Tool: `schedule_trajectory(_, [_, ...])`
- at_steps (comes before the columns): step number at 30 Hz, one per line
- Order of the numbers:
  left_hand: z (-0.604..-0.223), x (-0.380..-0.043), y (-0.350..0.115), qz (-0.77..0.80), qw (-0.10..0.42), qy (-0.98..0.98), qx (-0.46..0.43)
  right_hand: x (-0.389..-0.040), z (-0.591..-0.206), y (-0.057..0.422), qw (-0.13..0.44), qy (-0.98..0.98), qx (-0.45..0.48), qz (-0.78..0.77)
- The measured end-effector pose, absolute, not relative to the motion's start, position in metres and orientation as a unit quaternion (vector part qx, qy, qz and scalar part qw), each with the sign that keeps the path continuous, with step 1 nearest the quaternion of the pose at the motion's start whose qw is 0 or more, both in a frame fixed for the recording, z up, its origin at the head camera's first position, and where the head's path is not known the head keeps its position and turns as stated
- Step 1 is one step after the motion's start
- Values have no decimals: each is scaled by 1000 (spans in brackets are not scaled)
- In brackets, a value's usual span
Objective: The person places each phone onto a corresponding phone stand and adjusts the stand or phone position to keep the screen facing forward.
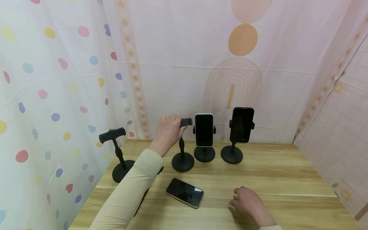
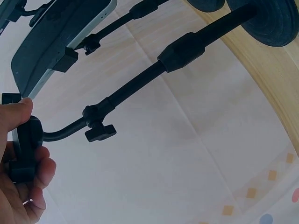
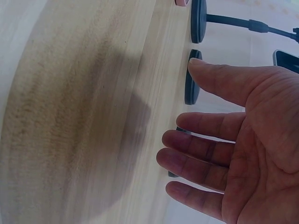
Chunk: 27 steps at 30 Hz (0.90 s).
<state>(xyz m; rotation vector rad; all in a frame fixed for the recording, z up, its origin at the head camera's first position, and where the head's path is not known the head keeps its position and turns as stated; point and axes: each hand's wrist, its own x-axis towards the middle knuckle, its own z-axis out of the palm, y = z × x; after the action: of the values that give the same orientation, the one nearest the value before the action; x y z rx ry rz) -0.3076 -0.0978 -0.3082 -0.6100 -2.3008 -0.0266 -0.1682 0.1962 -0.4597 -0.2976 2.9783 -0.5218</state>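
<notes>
My left hand [image 1: 169,130] grips the clamp head of a black phone stand [image 1: 183,162] whose round base sits on the table. In the left wrist view, the thumb and curled fingers lie around the clamp [image 2: 28,147], which holds no phone. My right hand [image 1: 248,202] hovers low over the wooden table, its fingers spread and slightly bent, with nothing in the palm in the right wrist view. Between the hands, a dark-screened phone [image 1: 185,193] lies face up on the table, in front of the gripped stand.
To the right of the gripped stand, a white-edged phone [image 1: 204,130] and a black phone [image 1: 242,124] stand upright in similar holders. Another stand [image 1: 112,134] with a vacant clamp is at the left, partly behind my left sleeve. Patterned curtains [image 1: 178,48] enclose the table [image 1: 287,179].
</notes>
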Motion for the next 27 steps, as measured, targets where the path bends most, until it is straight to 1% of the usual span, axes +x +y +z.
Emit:
schedule_trajectory(12, [-307,-307,-99,-5,367,-900,-236,-168,-458,196,49,979,-100,-170])
schedule_trajectory(19, [-309,-305,-100,3,361,-903,-233,-168,-457,194,61,978,-94,-176])
schedule_trajectory(27, [-312,-305,-101,11,370,-899,-233,-168,-457,194,59,978,-98,-175])
